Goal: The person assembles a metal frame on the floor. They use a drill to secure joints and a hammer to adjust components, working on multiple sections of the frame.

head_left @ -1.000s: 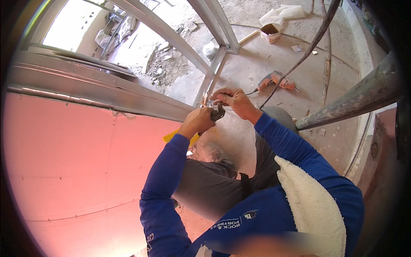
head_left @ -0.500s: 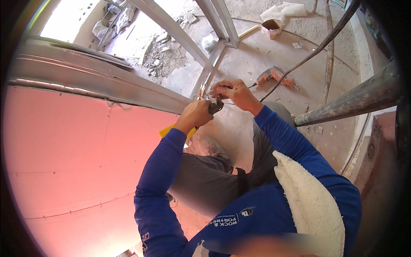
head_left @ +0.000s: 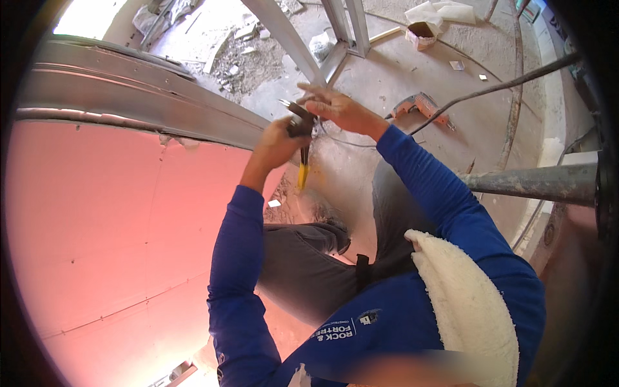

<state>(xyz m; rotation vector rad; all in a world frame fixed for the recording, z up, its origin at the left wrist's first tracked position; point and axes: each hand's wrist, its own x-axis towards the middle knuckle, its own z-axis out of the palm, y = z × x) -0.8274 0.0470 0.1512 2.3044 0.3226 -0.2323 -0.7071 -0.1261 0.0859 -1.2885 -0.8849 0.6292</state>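
Observation:
My left hand (head_left: 276, 143) is closed around a dark, plier-like hand tool with a yellow handle (head_left: 303, 175), which hangs below the fist. A bright metal tip (head_left: 284, 102) sticks out above, close to the fingers. Beside the tool's dark head, my right hand (head_left: 335, 109) has its fingers stretched out and apart, with nothing plainly held in them. Both hands are just in front of the metal stud frame (head_left: 284, 39), near its bottom track. Some fingertips overlap the tool, so any contact is hard to make out.
An orange power drill (head_left: 422, 108) lies on the floor to the right, its cable running near my hands. Pink board (head_left: 129, 219) covers the left side. A thick pipe (head_left: 535, 184) juts in from the right. An open box (head_left: 421, 37) and rubble (head_left: 242, 55) are farther off.
Both hands have moved slightly left and up. The tool has turned, so its yellow handle now points down. My right hand's fingers have opened from a pinch.

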